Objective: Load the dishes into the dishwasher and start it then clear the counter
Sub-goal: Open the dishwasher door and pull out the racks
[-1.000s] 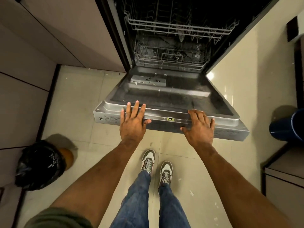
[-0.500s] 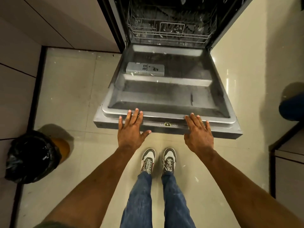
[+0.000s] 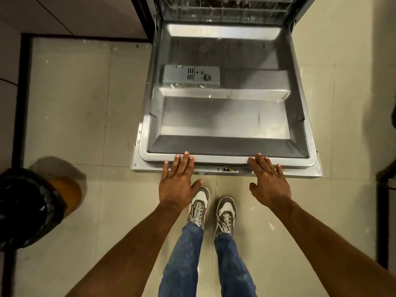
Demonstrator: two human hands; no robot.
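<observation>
The dishwasher door (image 3: 225,121) lies folded down almost flat, its steel inner face up, with a grey detergent compartment (image 3: 191,76) near its middle left. My left hand (image 3: 177,181) has straight fingers whose tips touch the door's front edge, left of the latch (image 3: 225,169). My right hand (image 3: 269,181) lies the same way on the edge to the right of the latch. The lower wire rack (image 3: 225,9) shows at the top, inside the machine. No dishes are visible.
A bin lined with a black bag (image 3: 27,209) stands on the tiled floor at the left. Cabinet fronts (image 3: 64,16) run along the top left. A dark cabinet edge (image 3: 385,181) sits at the right. My feet (image 3: 212,209) stand just before the door.
The door has swung further down to nearly flat, with both hands following its front edge. The view has tilted downward, so the upper rack is out of sight.
</observation>
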